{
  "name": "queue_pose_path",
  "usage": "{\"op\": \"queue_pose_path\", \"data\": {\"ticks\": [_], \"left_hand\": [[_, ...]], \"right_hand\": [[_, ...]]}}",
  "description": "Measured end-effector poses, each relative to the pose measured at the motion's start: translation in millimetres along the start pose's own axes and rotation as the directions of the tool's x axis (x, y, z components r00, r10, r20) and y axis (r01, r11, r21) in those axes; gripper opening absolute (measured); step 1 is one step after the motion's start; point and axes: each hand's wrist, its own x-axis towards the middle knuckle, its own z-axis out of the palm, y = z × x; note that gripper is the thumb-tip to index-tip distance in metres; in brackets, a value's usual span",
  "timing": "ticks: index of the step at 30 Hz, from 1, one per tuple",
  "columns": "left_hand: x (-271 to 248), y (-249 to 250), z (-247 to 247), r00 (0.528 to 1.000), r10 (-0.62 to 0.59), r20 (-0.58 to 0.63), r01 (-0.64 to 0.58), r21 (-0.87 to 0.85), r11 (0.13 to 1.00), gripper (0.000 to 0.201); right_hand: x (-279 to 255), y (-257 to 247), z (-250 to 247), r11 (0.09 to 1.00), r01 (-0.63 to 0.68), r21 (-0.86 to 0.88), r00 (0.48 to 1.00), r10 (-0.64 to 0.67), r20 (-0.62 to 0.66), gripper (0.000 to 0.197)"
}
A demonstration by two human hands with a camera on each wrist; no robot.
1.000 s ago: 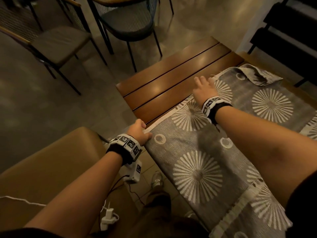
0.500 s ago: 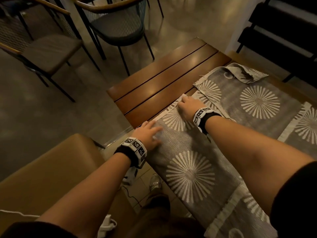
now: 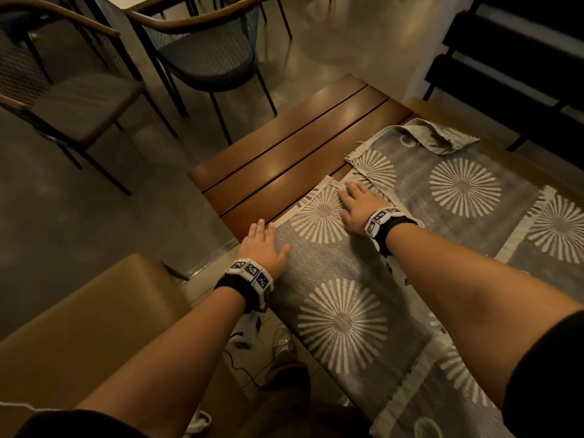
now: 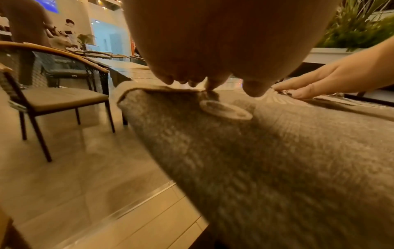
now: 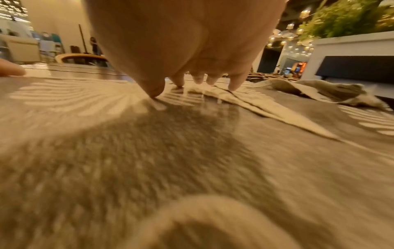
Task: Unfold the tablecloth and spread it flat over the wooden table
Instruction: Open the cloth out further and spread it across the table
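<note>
A grey tablecloth with white sunburst patterns covers the near and right part of the slatted wooden table; the far-left slats are bare. My left hand lies flat, fingers straight, on the cloth's left edge at the table's near corner. My right hand presses flat on the cloth just past a sunburst, fingertips at a folded-over hem. In the left wrist view my left hand touches the cloth where it hangs over the table edge. The far corner is flipped back on itself.
A tan upholstered seat stands at my left. Dark-framed chairs stand on the floor beyond the table. A dark bench runs at the far right. My shoe and a cable show under the table.
My left hand let go of the cloth's edge and now lies flat on it. My right hand drew back toward me and spread flat; a fold of the cloth now overlaps near it.
</note>
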Motion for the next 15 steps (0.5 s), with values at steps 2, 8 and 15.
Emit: {"op": "queue_pose_path", "data": {"ticks": [2, 8, 15], "left_hand": [[3, 12, -7, 0.999, 0.028, -0.022, -0.027, 0.034, 0.999, 0.074], [19, 69, -24, 0.977, 0.209, -0.051, -0.207, 0.035, 0.978, 0.071], [82, 151, -48, 0.889, 0.454, -0.065, -0.442, 0.137, 0.886, 0.066]], "right_hand": [[-9, 13, -2, 1.0, -0.025, 0.004, 1.0, 0.025, -0.006, 0.061], [-37, 62, -10, 0.989, -0.109, 0.1, 0.993, 0.112, -0.029, 0.06], [-44, 118, -15, 0.934, -0.278, 0.223, 0.95, 0.302, -0.083, 0.058]]}}
